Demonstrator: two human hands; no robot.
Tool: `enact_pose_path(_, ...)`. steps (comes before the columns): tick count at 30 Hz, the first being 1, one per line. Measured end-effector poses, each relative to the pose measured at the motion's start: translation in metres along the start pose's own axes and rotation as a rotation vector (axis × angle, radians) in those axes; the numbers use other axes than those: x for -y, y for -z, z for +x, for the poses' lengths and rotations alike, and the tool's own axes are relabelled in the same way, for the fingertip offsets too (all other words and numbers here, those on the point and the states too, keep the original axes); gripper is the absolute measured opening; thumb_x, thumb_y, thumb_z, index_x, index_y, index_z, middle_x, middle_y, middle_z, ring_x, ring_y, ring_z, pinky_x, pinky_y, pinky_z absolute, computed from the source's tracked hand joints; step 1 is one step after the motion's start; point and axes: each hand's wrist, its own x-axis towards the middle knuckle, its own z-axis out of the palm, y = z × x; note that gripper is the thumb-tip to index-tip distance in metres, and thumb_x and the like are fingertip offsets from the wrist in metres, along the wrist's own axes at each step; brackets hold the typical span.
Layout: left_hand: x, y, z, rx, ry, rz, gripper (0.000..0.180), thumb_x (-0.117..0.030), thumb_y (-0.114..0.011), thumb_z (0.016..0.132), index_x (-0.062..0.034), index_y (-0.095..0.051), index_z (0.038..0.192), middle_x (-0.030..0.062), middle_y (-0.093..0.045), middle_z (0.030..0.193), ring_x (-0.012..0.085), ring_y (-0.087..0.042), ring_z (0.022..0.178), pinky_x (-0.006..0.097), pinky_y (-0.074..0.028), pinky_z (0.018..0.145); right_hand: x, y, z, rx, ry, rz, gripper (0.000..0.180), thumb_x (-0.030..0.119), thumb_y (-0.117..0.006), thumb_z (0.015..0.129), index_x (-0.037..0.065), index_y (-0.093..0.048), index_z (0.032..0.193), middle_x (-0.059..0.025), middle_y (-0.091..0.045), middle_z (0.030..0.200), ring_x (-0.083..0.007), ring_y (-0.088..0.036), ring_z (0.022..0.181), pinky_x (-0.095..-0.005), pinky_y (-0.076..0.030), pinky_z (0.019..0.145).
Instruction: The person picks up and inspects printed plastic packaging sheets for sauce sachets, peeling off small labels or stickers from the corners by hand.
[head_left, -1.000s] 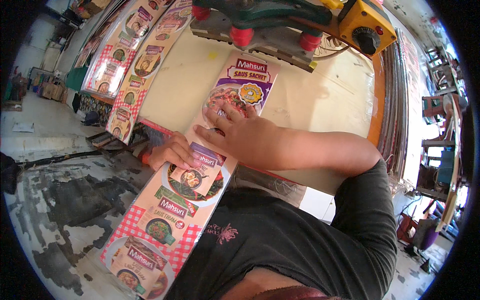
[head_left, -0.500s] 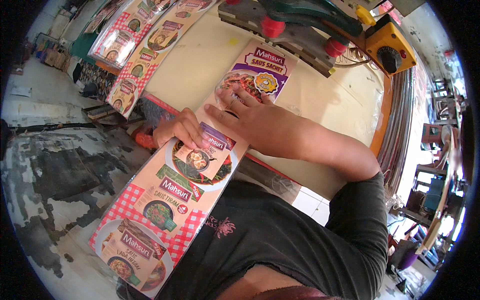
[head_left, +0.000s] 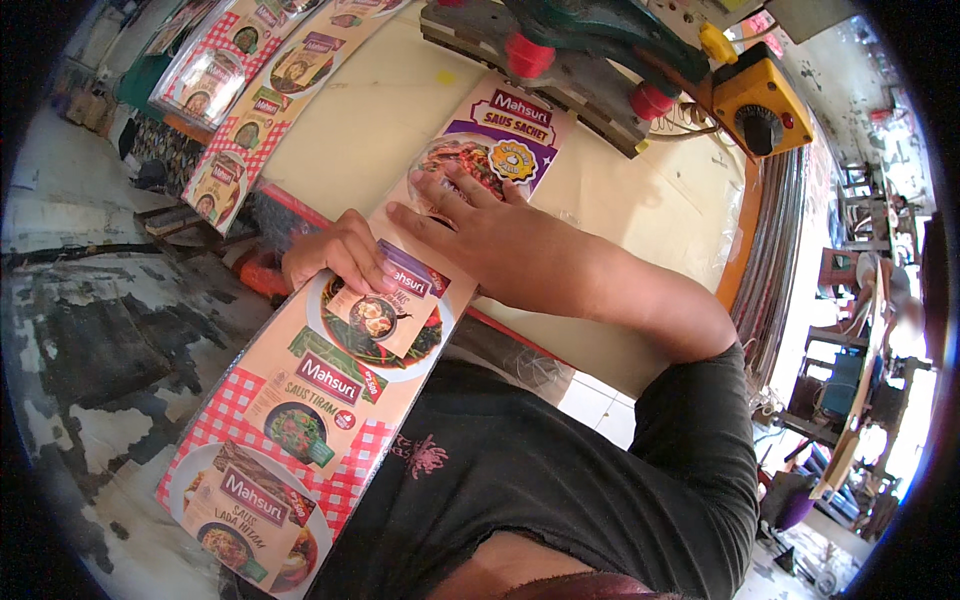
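Observation:
A long printed cardboard strip (head_left: 290, 375) in a clear, shiny sleeve runs from the worktable down across my front, its lower end hanging past the table's edge. Pictures of dishes and red-checked patches cover it. My left hand (head_left: 340, 257) is closed on the strip's left edge, fingers bent over the top and thumb hidden. Just beside it, my right hand (head_left: 500, 235) lies flat on the strip's upper part, fingers spread. Beyond its fingertips, the strip's far end reaches toward a heat sealer (head_left: 540, 75) with a dark metal bar and red knobs.
More sleeved strips (head_left: 250, 130) lie in a row at the table's far left. A yellow control box (head_left: 762, 105) with a black dial stands at the far right, wires beside it. The pale tabletop (head_left: 640, 190) has an orange right edge. A stack of sheets (head_left: 775, 230) stands beyond.
The whole view has shifted slightly, so everything sits a little further left. Both hands keep their places on the strip.

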Motion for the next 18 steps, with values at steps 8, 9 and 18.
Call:
enact_pose_path(8, 0.008, -0.005, -0.007, -0.009, -0.047, -0.027, 0.027, -0.03, -0.08, 0.093, -0.0062, -0.068, 0.1, 0.0133, -0.078, 0.104, 0.0239, -0.07, 0.091, 0.034, -0.046, 0.085, 0.0, 0.006, 0.003, 0.033, 0.015, 0.042, 0.086, 0.011, -0.073, 0.088, 0.01, -0.029, 0.162, -0.0283, -0.031, 0.165, -0.0472, -0.036, 0.152, -0.0581, -0.054, 0.106)
enact_pose_path(9, 0.011, -0.006, -0.008, -0.009, -0.055, -0.032, 0.027, -0.03, -0.08, 0.093, -0.0062, -0.068, 0.1, 0.0133, -0.078, 0.104, 0.0239, -0.07, 0.091, 0.034, -0.046, 0.085, 0.0, 0.007, 0.003, 0.04, 0.013, 0.05, 0.086, 0.011, -0.073, 0.088, 0.01, -0.029, 0.162, -0.0285, -0.03, 0.166, -0.0474, -0.035, 0.152, -0.0583, -0.053, 0.107)
enact_pose_path(18, 0.025, -0.013, -0.012, -0.082, -0.123, -0.064, 0.028, -0.032, -0.078, 0.095, -0.0062, -0.068, 0.099, 0.0134, -0.078, 0.105, 0.0236, -0.07, 0.092, 0.034, -0.048, 0.084, 0.0, 0.005, 0.005, 0.04, 0.02, 0.088, 0.091, 0.011, -0.072, 0.089, 0.011, -0.024, 0.166, -0.0281, -0.028, 0.168, -0.0485, -0.034, 0.153, -0.0576, -0.047, 0.113)
